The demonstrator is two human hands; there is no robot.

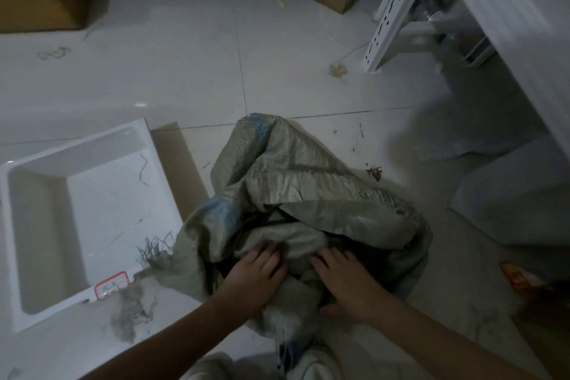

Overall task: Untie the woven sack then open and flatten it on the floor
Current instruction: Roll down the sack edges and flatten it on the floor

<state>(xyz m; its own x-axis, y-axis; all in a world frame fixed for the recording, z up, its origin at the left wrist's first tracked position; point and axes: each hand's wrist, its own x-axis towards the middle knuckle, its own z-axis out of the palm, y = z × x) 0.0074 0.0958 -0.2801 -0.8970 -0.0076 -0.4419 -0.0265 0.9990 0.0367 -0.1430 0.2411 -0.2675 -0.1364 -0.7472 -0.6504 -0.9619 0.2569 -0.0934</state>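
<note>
Head view: the crumpled woven sack [287, 194] lies lengthwise away from the person; left hand [253, 278] and right hand [345, 281] press fabric, fingers spread.

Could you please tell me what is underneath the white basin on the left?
A sheet of brown cardboard lies under the white basin, showing along its right edge on the tiled floor. How far it reaches beneath is covered.

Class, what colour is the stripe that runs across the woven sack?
Blue, on a grey-green woven sack; the stripe shows best in the head view.
</note>
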